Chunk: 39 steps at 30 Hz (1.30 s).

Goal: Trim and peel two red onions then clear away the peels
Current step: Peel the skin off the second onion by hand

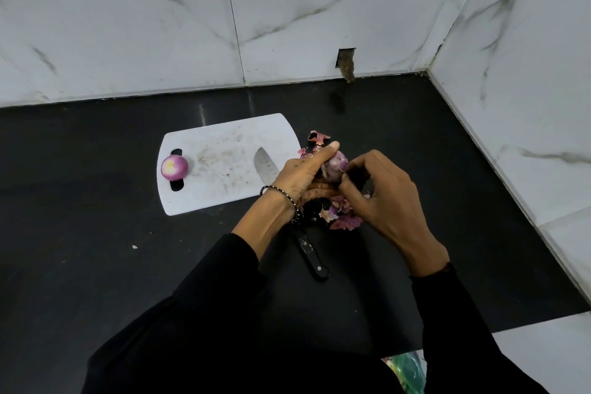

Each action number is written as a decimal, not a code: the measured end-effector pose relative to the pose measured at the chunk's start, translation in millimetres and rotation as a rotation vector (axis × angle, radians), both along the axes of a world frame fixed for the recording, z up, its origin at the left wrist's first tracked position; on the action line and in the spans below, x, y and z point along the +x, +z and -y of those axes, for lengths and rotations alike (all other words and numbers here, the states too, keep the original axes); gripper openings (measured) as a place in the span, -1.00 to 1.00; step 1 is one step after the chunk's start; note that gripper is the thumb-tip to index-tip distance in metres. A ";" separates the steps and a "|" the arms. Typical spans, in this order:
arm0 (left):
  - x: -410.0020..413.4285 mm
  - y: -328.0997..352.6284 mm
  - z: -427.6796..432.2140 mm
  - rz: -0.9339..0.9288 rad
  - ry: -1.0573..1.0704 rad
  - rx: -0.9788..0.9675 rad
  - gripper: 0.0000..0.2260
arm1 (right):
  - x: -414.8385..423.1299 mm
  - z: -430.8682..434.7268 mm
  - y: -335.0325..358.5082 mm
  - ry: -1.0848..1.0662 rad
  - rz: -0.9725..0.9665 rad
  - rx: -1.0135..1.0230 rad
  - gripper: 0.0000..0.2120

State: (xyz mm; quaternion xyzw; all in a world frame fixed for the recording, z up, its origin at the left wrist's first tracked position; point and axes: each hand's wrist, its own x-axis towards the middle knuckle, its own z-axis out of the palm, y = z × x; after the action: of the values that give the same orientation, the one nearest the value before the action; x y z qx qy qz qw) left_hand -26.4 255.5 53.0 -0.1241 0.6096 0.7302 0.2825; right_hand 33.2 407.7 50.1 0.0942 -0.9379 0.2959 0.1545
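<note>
Head: board [224, 153] bears peeled onion [174, 167]; left hand [300, 177], right hand [380, 195] grip second onion [335, 165].

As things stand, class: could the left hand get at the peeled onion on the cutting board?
Probably, but not freely. The cutting board between the left hand and the peeled onion is bare apart from the knife blade, yet that hand grips the second onion, which the right hand is peeling.

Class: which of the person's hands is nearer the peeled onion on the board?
Left. The left hand, gripping the other onion, is over the right edge of the board, with the peeled onion at its left end; the right hand is farther right, off the board.
</note>
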 end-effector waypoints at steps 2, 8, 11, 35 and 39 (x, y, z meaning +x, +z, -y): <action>0.4 -1.6 1.6 0.016 0.009 0.004 -0.56 | 1.0 2.7 -0.1 0.006 0.016 -0.019 -0.71; 0.5 -2.2 5.4 0.050 0.046 0.039 -0.60 | 8.0 1.2 -2.7 0.012 0.030 -0.043 -0.73; -1.0 -2.7 6.3 0.064 0.037 0.051 -0.65 | 9.3 -4.9 -5.3 -0.028 0.028 -0.022 -0.73; 5.0 -9.5 11.4 -0.063 -0.022 0.110 -0.55 | 4.6 8.0 -2.8 -0.086 0.063 -0.259 -0.91; 3.2 -8.4 11.5 -0.027 0.005 0.128 -0.75 | 9.2 8.4 -3.7 -0.039 0.100 -0.275 -0.91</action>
State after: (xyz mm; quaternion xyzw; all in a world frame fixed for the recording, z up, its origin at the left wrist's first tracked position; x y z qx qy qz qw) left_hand -23.2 244.0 44.6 -0.0974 0.5653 0.7700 0.2795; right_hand 42.4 399.3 46.4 0.0389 -0.8967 0.4229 0.1247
